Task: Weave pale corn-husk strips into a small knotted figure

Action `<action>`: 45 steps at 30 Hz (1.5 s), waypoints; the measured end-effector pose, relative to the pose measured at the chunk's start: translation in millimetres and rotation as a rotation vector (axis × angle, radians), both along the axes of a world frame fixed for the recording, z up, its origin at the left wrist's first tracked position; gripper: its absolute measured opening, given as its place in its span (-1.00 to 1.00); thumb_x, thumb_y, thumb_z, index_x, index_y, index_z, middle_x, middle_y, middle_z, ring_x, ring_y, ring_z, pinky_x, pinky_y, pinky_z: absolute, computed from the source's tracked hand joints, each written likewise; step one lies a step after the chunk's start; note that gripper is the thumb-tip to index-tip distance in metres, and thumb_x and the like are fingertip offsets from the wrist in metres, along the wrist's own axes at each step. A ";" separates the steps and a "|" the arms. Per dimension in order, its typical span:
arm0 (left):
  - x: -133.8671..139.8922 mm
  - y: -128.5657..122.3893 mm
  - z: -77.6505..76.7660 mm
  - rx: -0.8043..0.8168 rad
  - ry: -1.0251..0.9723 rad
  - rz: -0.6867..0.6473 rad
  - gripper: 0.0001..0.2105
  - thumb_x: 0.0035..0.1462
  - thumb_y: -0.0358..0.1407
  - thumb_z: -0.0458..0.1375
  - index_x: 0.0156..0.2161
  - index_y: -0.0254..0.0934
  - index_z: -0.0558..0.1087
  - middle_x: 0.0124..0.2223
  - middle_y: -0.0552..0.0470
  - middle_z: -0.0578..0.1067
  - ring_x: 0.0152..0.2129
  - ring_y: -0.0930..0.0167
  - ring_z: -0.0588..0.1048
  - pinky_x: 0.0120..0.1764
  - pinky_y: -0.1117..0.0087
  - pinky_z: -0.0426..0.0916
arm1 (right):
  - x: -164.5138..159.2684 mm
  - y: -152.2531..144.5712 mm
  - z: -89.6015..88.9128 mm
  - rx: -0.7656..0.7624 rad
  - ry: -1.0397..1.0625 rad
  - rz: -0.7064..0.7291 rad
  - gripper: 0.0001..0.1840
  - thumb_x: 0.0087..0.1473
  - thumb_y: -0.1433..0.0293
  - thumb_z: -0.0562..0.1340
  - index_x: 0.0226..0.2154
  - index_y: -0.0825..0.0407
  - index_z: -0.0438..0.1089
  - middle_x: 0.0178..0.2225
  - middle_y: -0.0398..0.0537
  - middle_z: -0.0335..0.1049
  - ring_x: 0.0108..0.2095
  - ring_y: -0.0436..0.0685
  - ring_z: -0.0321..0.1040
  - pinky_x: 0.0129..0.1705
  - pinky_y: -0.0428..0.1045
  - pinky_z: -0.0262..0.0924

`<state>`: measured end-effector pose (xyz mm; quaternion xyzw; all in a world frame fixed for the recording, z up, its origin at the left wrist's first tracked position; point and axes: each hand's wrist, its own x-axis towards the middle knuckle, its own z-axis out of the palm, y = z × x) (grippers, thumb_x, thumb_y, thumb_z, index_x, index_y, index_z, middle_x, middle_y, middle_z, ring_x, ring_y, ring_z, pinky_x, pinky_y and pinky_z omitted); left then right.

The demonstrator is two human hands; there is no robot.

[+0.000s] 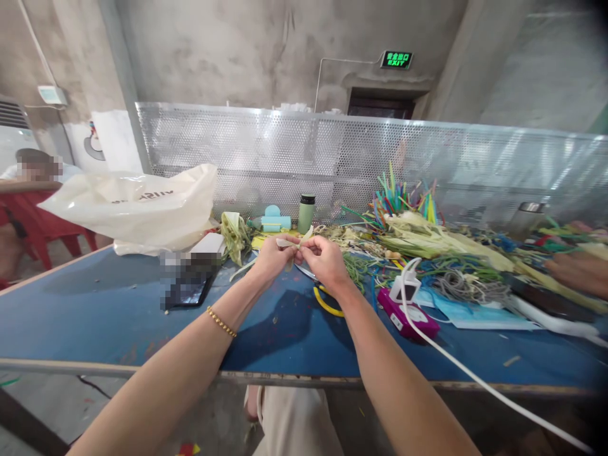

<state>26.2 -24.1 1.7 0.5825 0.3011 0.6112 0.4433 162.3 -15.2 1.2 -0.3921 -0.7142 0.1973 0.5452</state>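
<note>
— Both hands pinch the same pale husk strip [289, 244]: the left hand [272, 258] has its grip closed on the near-left part of it, the right hand [327, 261] closed on the right end, fingertips almost meeting above the counter [109, 297].

— Where does the strip sit?

— Held up off the blue counter, in the middle, just in front of a green flask [306, 213]. Its long axis runs roughly side to side, slightly tilted; one loose tail [241, 270] droops down to the left toward the counter top.

— What's under the hands?

— A yellow-handled tool [327, 304] lies on the counter just below the right wrist. To its right, a magenta box [407, 315] with a white charger [405, 286] and a white cable [479, 377] running off the near edge.

— And the rest of the surface?

— A heap of corn husks [437, 239] and coloured straws [403, 195] on the right, tangled green and grey cords [456, 278] in front of it. On the left, a cream plastic bag [137, 206] and a dark phone [190, 288], partly blurred. A gold bracelet [221, 322] is on the left wrist.

— The room?

— Bare concrete walls, a perforated metal screen [332, 152] behind the counter, a green exit sign [396, 60] over a doorway. Another person [33, 166] sits far left by a red chair [33, 218], and someone else's hand [577, 272] shows at the right edge.
</note>
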 end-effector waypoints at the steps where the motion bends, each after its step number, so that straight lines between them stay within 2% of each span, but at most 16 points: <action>1: 0.3 -1.1 0.9 0.012 0.006 0.005 -0.88 -0.11 -0.44 0.20 -0.36 -0.37 0.47 -0.56 0.04 0.50 -0.62 0.44 0.46 -0.47 0.42 0.34 | -0.4 -0.5 0.2 -0.031 0.037 0.023 -0.96 -0.04 0.41 0.21 -0.48 0.03 0.36 -0.52 -0.06 0.51 -0.50 0.08 0.44 -0.40 -0.04 0.30; 4: 1.3 -3.0 2.2 0.035 0.018 0.025 -0.89 -0.10 -0.43 0.20 -0.37 -0.37 0.46 -0.58 0.06 0.47 -0.64 0.46 0.43 -0.51 0.45 0.30 | -1.4 -2.0 0.8 -0.095 0.108 0.088 -0.95 -0.08 0.39 0.21 -0.51 0.03 0.34 -0.57 -0.11 0.48 -0.55 0.06 0.41 -0.43 -0.06 0.29; 7: 2.0 -3.3 1.9 0.037 0.012 0.020 -0.88 -0.13 -0.45 0.18 -0.38 -0.37 0.46 -0.59 0.07 0.46 -0.67 0.48 0.40 -0.54 0.46 0.26 | -1.5 -1.5 0.8 -0.094 0.104 0.121 -0.96 -0.09 0.41 0.20 -0.51 0.04 0.33 -0.57 -0.11 0.48 -0.53 0.06 0.43 -0.38 -0.05 0.31; 12: 1.6 -3.4 1.6 0.042 0.009 0.017 -0.88 -0.14 -0.46 0.17 -0.39 -0.37 0.45 -0.60 0.07 0.45 -0.67 0.49 0.39 -0.56 0.47 0.23 | -1.8 0.7 0.1 -0.037 0.087 0.095 -0.99 -0.09 0.44 0.19 -0.49 0.04 0.32 -0.56 -0.11 0.49 -0.50 0.06 0.46 -0.34 -0.04 0.32; 18: 0.1 -5.9 4.8 0.059 0.007 -0.008 -0.94 -0.14 -0.44 0.19 -0.45 -0.37 0.45 -0.60 0.06 0.45 -0.67 0.49 0.38 -0.54 0.47 0.23 | -4.1 -3.4 2.3 -0.009 0.109 0.130 -0.98 -0.08 0.44 0.18 -0.50 0.02 0.30 -0.59 -0.15 0.47 -0.55 0.04 0.43 -0.41 -0.07 0.29; 27: -0.8 -4.0 4.3 0.045 -0.002 0.002 -0.92 -0.16 -0.42 0.20 -0.45 -0.37 0.45 -0.62 0.07 0.43 -0.69 0.49 0.36 -0.56 0.45 0.20 | -5.9 3.6 -3.0 -0.044 0.138 0.163 -0.93 -0.07 0.37 0.21 -0.50 0.02 0.31 -0.58 -0.11 0.47 -0.53 0.06 0.43 -0.40 -0.05 0.31; 33: -3.0 1.1 1.0 -0.031 -0.033 -0.083 -0.89 -0.15 -0.39 0.22 -0.42 -0.37 0.47 -0.59 0.03 0.46 -0.66 0.47 0.37 -0.53 0.43 0.21 | 2.6 -0.3 4.5 -0.145 0.171 0.079 -0.79 -0.07 0.22 0.25 -0.44 0.03 0.33 -0.62 -0.18 0.37 -0.67 -0.01 0.22 -0.61 -0.10 0.13; 38: -0.5 -1.2 2.3 -0.059 -0.084 -0.146 -0.92 -0.18 -0.38 0.25 -0.51 -0.36 0.46 -0.60 0.05 0.40 -0.65 0.50 0.32 -0.53 0.44 0.15 | 3.8 -0.7 4.9 -0.002 0.108 0.059 -0.77 0.00 0.22 0.22 -0.53 0.01 0.27 -0.65 -0.20 0.30 -0.62 0.00 0.24 -0.55 -0.10 0.14; 42: 1.3 1.4 -1.3 0.009 -0.094 -0.197 -0.85 -0.15 -0.32 0.30 -0.53 -0.36 0.43 -0.57 0.07 0.39 -0.64 0.54 0.28 -0.51 0.44 0.12 | 1.5 -3.1 5.4 0.001 0.112 0.055 -0.80 0.01 0.26 0.19 -0.53 0.00 0.26 -0.65 -0.20 0.30 -0.61 0.01 0.26 -0.51 -0.09 0.15; 45: 1.4 5.3 -5.2 0.016 -0.062 -0.204 -0.87 -0.12 -0.34 0.28 -0.53 -0.36 0.43 -0.58 0.07 0.38 -0.64 0.54 0.28 -0.51 0.44 0.12 | 0.6 -3.8 5.4 0.015 0.079 0.039 -0.79 0.03 0.27 0.18 -0.54 -0.01 0.23 -0.64 -0.20 0.30 -0.61 0.01 0.24 -0.50 -0.09 0.13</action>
